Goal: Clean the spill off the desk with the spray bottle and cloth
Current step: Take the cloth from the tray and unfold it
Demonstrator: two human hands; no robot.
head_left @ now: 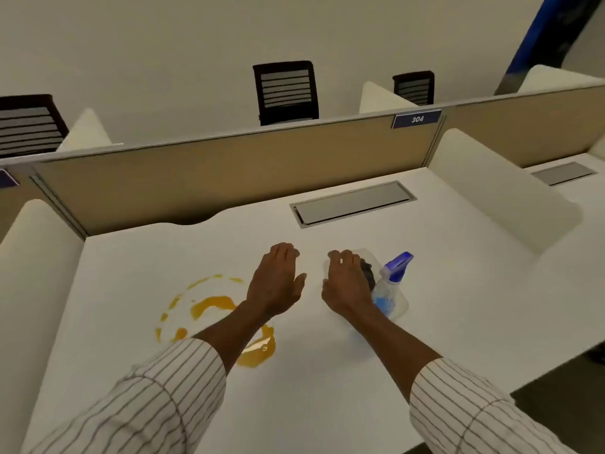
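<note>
— Reporting hand status first: what do you have?

— My left hand is flat, palm down, fingers extended and together, gripping nothing, over the white tabletop. My right hand is palm down with fingers slightly curled over a dark cloth. Whether it grips the cloth, I cannot tell; the hand hides most of it.

— Location of the spray bottle?

— The spray bottle stands upright just beside my right hand, on its right. Clear body, blue liquid, blue trigger head. The cloth lies between hand and bottle.

— Location of the spill?

— The orange spill is on the tabletop left of my left hand, a ring of streaks with a thicker pool. My left forearm crosses over part of it. Both sleeves are striped.
</note>
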